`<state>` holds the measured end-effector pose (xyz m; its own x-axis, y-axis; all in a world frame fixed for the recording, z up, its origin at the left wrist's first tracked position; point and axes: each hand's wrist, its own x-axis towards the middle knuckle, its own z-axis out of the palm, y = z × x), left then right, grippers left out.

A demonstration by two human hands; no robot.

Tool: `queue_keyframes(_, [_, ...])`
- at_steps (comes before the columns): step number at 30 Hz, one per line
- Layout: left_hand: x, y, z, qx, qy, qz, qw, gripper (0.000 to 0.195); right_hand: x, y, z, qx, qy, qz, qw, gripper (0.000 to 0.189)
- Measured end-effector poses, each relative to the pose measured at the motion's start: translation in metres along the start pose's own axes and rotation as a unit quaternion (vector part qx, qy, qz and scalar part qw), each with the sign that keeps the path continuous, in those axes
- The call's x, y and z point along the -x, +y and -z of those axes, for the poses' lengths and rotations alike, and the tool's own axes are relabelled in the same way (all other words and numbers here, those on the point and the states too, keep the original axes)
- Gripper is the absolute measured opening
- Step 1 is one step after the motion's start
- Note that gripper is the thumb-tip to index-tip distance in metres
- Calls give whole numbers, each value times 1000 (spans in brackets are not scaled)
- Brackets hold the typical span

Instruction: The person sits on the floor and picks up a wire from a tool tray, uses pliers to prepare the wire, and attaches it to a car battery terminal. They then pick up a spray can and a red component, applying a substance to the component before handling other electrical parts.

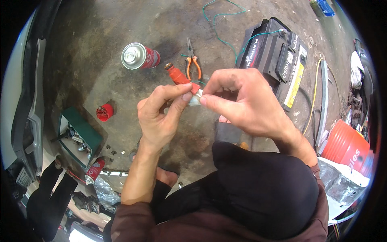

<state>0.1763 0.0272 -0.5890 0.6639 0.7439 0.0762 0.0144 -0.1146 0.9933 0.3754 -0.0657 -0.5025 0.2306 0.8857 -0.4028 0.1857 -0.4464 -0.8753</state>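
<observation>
Between thumb and forefinger, my left hand (163,112) holds an orange-red fuel injector (177,75) near its connector end. My right hand (245,101) pinches a small pale piece (198,93) against that end; the fingertips partly hide it. Under the fingertips lies a whitish-clear piece (195,101), possibly plastic. Long-nose pliers with orange and black handles (193,65) lie on the floor beyond the injector. A red and silver spray can (140,56) is left of the pliers. To the right, a thin green wire (257,34) reaches a terminal of the black car battery (272,60).
A red cap holding small parts (105,112) and a green open box of metal parts (80,136) are at left, near another red spray can (95,170). An orange bucket (346,145) and a metal strip (323,99) are at right. Car bodywork (33,106) borders the far left.
</observation>
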Motion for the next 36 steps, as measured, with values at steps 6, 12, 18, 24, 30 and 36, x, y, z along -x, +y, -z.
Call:
queue_keyframes(6, [2,-4,-2,30,12,1,999,19,2,1,0,-29,-19,-38,999,18])
queue_keyframes(12, [6,-3,-1,19,20,3,1000,19,0,3,0,-43,-3,-36,998,14])
queue_keyframes(18, [2,7,-12,5,42,-36,998,20,10,0,1,-91,29,-30,995,17])
queue_keyframes(24, [3,9,-11,-20,36,-54,998,20,12,3,-1,-44,42,34,998,16])
queue_keyframes(30, [6,7,-15,-23,28,-82,996,20,13,8,-2,-13,21,53,998,9])
queue_keyframes(36, [5,9,-17,-29,28,-82,996,20,11,10,-2,-5,38,52,998,17])
